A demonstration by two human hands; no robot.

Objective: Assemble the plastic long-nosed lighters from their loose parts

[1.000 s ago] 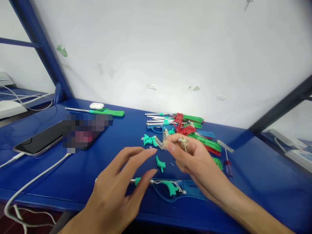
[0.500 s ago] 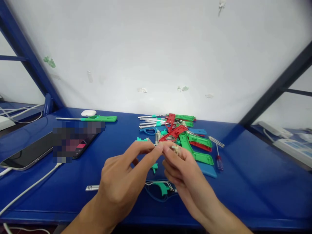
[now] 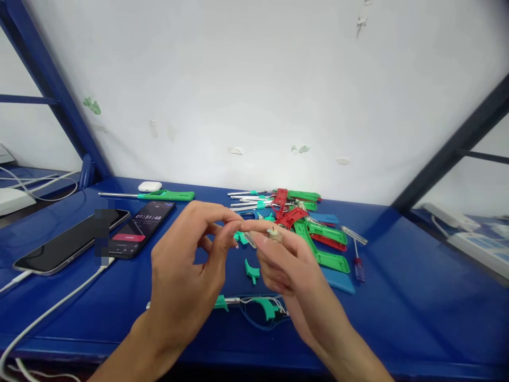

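My left hand (image 3: 191,260) is closed in a pinch, its thumb and index finger touching at the tips. Whatever lies between them, if anything, is too small to make out. Its fingertips meet the index fingertip of my right hand (image 3: 286,260). Between the thumb and index finger of that right hand is a small lighter part (image 3: 274,234) with a pale top; the rest of it is hidden. Below the hands lie a loose teal trigger (image 3: 252,270) and a partly assembled lighter in a blue casing (image 3: 262,324), with a teal trigger and white wires.
Behind my hands is a pile of red casing halves (image 3: 292,217), green casing halves (image 3: 332,261) and metal lighter tubes (image 3: 246,200). A screwdriver (image 3: 359,268) lies to the right. Left are two phones, a black phone (image 3: 71,241) and a lit phone (image 3: 141,228), plus a green lighter (image 3: 169,196).
My left hand has tilted more upright and its fingertips have shifted left and up. The right index finger is straighter. The small part has moved slightly left, and the view has shifted a little.
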